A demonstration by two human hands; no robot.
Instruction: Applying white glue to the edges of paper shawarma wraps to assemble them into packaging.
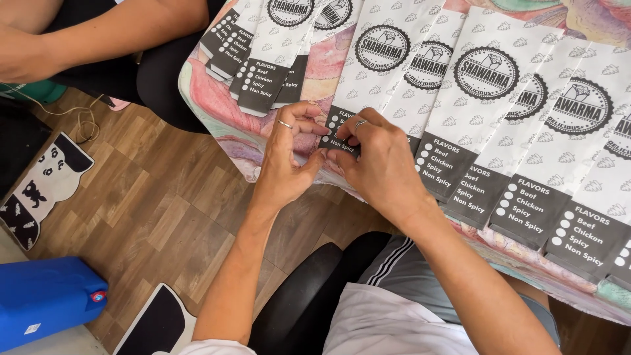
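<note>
Paper sleeve (368,72), white with a dark printed band at its lower end, at centre frame, one of a fanned row overlapping across the table. Long axis running from upper right down to lower left, dark end pointing at the table's near edge and straight at both hands. Lower corner pinched right where the hands meet, just left of frame centre.

Left hand (286,158) coming in from lower left, thumb and forefinger closed on the sleeve's bottom edge, ring on one finger (284,124). Right hand (378,164) coming in from lower right, fingertips pressed down on the same dark band, ring visible too. Both touching the sleeve; thumbs nearly meeting. Probably a fold or a peel at the corner, but the exact pinch is hidden under the fingers. Right hand lying more over the sleeve's body, left hand at its outer corner, off the table edge.

Neighbouring sleeves (526,131) stacked shingle-wise toward right of frame, another short run (263,46) toward upper centre. Tablecloth (217,98) pastel-patterned, showing at the table's left edge. Another person's forearm (98,39) across upper left, apart from the work. Blue jerrycan (46,296) at lower left on wood floor (164,197). Black chair seat (309,296) below the arms.
</note>
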